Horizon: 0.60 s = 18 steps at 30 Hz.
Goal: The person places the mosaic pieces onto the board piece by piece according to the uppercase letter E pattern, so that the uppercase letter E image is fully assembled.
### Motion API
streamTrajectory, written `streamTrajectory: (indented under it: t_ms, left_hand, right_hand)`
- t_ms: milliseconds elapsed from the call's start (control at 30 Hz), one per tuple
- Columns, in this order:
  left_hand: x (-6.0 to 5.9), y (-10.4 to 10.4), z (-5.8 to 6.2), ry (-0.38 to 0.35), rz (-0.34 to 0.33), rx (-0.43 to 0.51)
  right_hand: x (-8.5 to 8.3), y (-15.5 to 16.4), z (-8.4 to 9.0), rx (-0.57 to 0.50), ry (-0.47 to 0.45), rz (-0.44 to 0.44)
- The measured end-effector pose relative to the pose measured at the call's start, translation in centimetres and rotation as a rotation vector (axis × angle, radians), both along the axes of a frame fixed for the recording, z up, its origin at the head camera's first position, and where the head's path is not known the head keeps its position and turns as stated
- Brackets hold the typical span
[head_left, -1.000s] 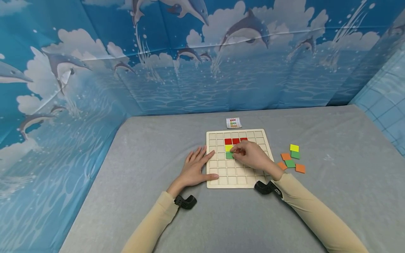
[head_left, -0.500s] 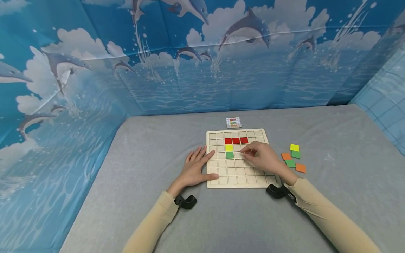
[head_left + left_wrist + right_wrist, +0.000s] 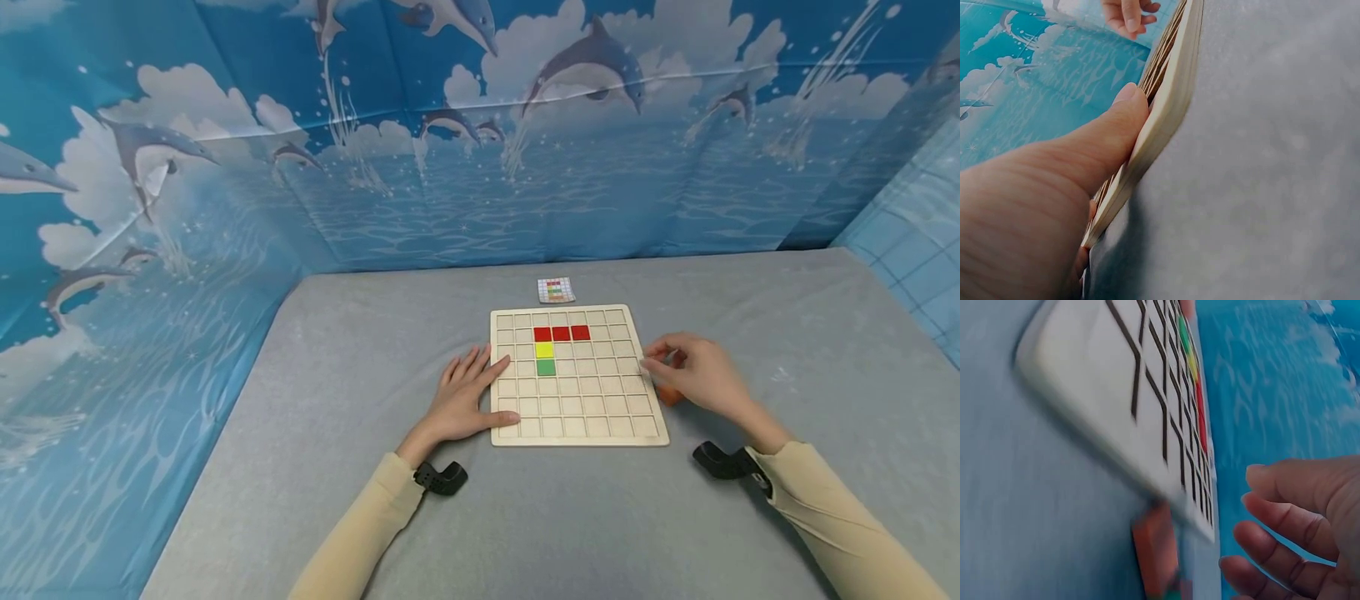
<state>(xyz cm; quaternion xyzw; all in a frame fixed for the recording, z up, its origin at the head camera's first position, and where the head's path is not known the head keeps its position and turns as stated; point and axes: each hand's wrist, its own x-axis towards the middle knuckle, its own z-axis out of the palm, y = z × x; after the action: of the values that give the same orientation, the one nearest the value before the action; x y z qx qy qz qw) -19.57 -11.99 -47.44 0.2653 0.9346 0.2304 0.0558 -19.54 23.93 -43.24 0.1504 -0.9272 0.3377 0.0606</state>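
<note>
Since the earlier frames, the right hand [image 3: 693, 372] has been drawn off the wooden grid board [image 3: 577, 417] to the loose tiles just right of it, an orange tile [image 3: 670, 397] showing beneath; its fingers are loosely curled, nothing visibly held. The left hand [image 3: 465, 398] is laid flat, fingers straight, against the board's left edge on the grey tabletop [image 3: 570, 517].

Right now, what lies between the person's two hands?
The wooden grid board fills that stretch in the head view. The left hand rests at its left edge, the right hand hovers just past its right edge. It carries red, yellow and green tiles.
</note>
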Motion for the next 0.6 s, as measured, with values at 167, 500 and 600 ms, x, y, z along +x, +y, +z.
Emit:
streamTrajectory:
  t_ms: [167, 500, 600]
  left_hand:
    - [0.0, -0.1, 0.1, 0.002, -0.001, 0.004]
    - [-0.1, 0.0, 0.0, 0.001, 0.004, -0.002]
    - [-0.1, 0.0, -0.1, -0.001, 0.0, -0.004]
  right_hand:
    - [0.3, 2.5, 0.1, 0.024, -0.034, -0.071]
    - [0.4, 5.8, -0.6, 0.107, -0.101, -0.207]
    - [0.4, 6.4, -0.8, 0.115, -0.139, -0.234]
